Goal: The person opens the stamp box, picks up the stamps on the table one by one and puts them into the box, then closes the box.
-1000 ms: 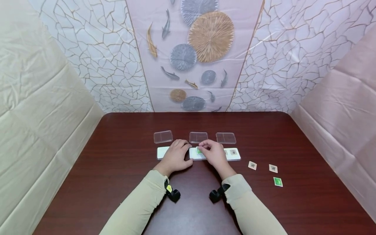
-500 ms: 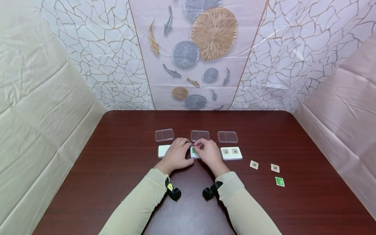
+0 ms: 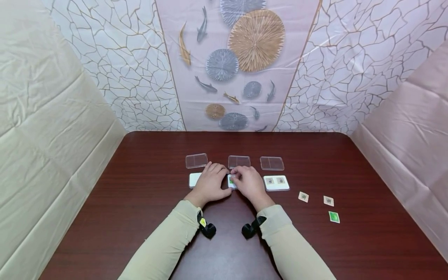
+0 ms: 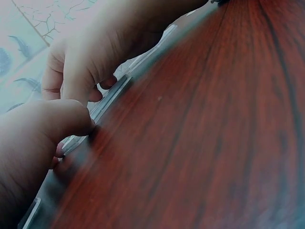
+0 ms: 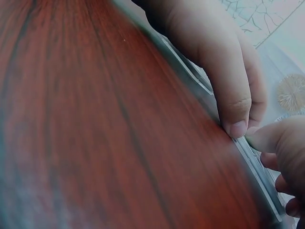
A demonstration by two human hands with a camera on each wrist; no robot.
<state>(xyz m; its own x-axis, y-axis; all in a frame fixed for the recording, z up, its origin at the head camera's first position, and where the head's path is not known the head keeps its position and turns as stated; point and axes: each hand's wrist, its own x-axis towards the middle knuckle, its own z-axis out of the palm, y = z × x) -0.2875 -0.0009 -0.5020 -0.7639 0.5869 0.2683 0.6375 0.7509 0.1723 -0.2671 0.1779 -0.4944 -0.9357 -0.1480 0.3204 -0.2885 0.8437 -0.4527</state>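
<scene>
A small green stamp-like square [image 3: 232, 180] lies over the left part of the middle white-lined clear case [image 3: 229, 186]. Thumb and index finger of my right hand [image 3: 249, 184] pinch the square, and that hand hides the case's right part. My left hand [image 3: 210, 182] holds the case's left end, its thumb at the near edge and its fingers at the far edge. In the left wrist view, the left thumb [image 4: 71, 117] meets the case rim. A sliver of green shows by the right thumb [image 5: 267, 137] in the right wrist view.
To the right, another case [image 3: 276, 188] bears two beige stamps. A white-lined case [image 3: 194, 180] sits left, partly behind my left hand. Three clear lids [image 3: 272, 163] lie behind. Two beige stamps [image 3: 303, 197] and a green stamp [image 3: 334, 217] lie on the table at right.
My right hand has moved left with the green stamp, bringing it down onto the middle case's left part and uncovering the right case. My left hand stays put.
</scene>
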